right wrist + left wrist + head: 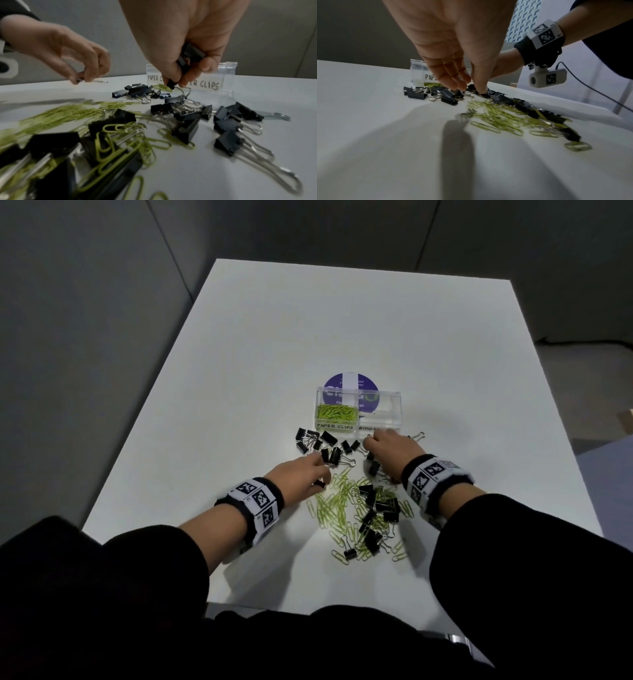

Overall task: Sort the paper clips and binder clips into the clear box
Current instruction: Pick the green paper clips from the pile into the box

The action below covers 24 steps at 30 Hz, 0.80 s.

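**Both hands in the clip pile**

On the white table stands the clear plastic 2-compartment box; its left compartment, labelled PAPER CLIPS, holds green paper clips. Just before it lie scattered black metal binder clips and more green clips. The right hand has its grip curled round several binder clips. The left hand pinches a small clip, too blurred to identify.

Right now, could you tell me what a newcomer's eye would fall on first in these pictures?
Probably the tangle of green paper clips and black binder clips strewn across the white table nearest the person. Behind it stands the clear box, green clips only in its left compartment, while the right hand grips binder clips just before it.
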Each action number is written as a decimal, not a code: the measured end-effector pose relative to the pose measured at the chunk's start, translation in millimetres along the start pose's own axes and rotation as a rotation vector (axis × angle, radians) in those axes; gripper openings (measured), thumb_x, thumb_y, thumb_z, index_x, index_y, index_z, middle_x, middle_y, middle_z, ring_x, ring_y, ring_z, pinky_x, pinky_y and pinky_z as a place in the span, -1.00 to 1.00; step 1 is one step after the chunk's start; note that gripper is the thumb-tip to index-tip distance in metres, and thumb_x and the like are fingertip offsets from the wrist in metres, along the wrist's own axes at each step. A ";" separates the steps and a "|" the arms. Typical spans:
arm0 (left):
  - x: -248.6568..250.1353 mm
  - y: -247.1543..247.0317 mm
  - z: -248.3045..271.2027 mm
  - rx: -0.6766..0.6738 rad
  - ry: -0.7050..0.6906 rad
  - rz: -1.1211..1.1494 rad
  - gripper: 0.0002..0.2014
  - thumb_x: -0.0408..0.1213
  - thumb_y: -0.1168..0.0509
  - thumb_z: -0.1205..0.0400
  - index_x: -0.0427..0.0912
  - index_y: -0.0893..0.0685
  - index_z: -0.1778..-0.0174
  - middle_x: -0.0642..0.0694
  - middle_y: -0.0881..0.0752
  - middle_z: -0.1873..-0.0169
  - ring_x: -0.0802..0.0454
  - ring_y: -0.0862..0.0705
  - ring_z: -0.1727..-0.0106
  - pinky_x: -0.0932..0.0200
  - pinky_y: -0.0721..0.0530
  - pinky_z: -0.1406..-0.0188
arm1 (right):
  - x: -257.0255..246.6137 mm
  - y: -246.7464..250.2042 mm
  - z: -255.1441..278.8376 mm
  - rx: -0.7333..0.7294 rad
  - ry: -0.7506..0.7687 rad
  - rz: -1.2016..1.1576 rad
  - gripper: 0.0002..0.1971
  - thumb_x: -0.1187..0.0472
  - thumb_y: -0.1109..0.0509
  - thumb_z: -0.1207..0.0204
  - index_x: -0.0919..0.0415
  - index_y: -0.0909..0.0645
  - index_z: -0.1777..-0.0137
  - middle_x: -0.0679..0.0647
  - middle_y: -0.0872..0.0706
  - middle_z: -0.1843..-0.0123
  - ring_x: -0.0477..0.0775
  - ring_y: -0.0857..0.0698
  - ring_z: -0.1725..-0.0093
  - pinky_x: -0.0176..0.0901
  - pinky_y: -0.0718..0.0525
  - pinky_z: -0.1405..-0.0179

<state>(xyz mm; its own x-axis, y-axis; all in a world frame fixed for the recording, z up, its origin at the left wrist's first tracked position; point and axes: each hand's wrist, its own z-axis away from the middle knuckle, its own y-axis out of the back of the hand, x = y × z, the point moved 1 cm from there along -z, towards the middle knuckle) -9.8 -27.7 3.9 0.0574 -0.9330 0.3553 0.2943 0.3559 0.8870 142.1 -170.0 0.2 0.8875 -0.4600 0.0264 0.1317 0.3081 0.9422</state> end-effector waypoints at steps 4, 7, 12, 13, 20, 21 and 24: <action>-10.2 13.2 -12.5 0.087 0.042 -0.030 -0.73 -0.25 -0.23 -0.65 -0.15 -0.59 -0.27 -0.15 -0.53 -0.21 -0.04 -0.61 -0.08 0.29 -0.53 0.08 | -0.1 -0.5 -4.0 -0.005 -0.017 -0.010 -0.54 0.27 -0.31 -0.53 0.15 -0.35 -0.43 0.27 -0.43 -0.42 0.28 -0.49 -0.33 0.12 -0.59 -0.30; -13.1 17.8 -22.9 0.114 0.077 -0.021 -0.70 -0.32 -0.24 -0.65 -0.17 -0.57 -0.30 -0.17 -0.55 -0.24 -0.08 -0.62 -0.12 0.26 -0.56 -0.01 | -1.8 0.5 3.1 0.053 -0.005 -0.034 -0.55 0.22 -0.23 -0.56 0.17 -0.35 -0.46 0.30 -0.41 -0.48 0.33 -0.48 -0.37 0.17 -0.56 -0.31; -13.8 10.4 -27.2 0.150 0.089 -0.009 -0.62 -0.28 -0.24 -0.64 -0.13 -0.48 -0.40 -0.10 -0.54 -0.27 -0.04 -0.60 -0.16 0.31 -0.46 0.07 | -15.7 -9.6 31.8 0.080 0.109 -0.060 -0.69 0.27 -0.43 -0.45 0.31 -0.56 -0.17 0.26 -0.68 -0.09 0.24 -0.67 0.02 0.03 -0.72 0.11; -12.3 5.6 -25.3 0.140 0.052 -0.040 -0.63 -0.25 -0.23 -0.65 -0.12 -0.48 -0.40 -0.09 -0.54 -0.28 -0.02 -0.59 -0.17 0.31 -0.49 0.07 | -19.2 -13.9 38.2 0.040 0.112 -0.083 -0.70 0.22 -0.36 -0.52 0.32 -0.53 -0.21 0.25 -0.65 -0.14 0.23 -0.64 -0.05 0.02 -0.68 0.06; 4.9 -36.6 -7.1 -0.035 -0.108 -0.141 -0.45 0.05 -0.24 -0.60 -0.02 -0.36 -0.50 -0.09 -0.44 -0.42 -0.04 -0.49 -0.34 0.08 -0.60 -0.21 | -27.7 -32.4 49.1 -0.070 -0.019 -0.130 -0.57 -0.02 -0.15 -0.63 0.19 -0.39 -0.41 0.15 -0.52 -0.33 0.16 -0.54 -0.25 0.01 -0.66 -0.11; 5.9 -39.4 -5.0 -0.043 -0.112 -0.137 -0.42 0.07 -0.26 -0.58 -0.02 -0.35 -0.51 -0.09 -0.42 -0.43 -0.04 -0.46 -0.37 0.08 -0.56 -0.27 | -28.9 -34.1 49.1 -0.072 -0.019 -0.127 -0.56 -0.04 -0.16 -0.62 0.18 -0.39 -0.41 0.15 -0.52 -0.32 0.16 -0.54 -0.25 0.00 -0.66 -0.12; 8.1 -45.4 2.3 -0.071 -0.129 -0.145 -0.38 0.08 -0.26 -0.58 -0.02 -0.29 -0.54 -0.08 -0.37 -0.47 -0.04 -0.38 -0.44 0.07 -0.49 -0.36 | -31.7 -38.0 53.0 -0.078 -0.015 -0.135 -0.55 -0.01 -0.21 -0.60 0.20 -0.38 -0.41 0.16 -0.51 -0.33 0.17 -0.51 -0.28 0.00 -0.63 -0.15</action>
<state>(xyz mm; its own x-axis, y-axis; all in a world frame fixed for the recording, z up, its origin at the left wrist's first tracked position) -24.9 -51.3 -32.8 -0.1117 -0.9580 0.2642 0.3572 0.2093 0.9103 85.5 -211.2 -18.7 0.8526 -0.5142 -0.0933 0.2841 0.3062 0.9086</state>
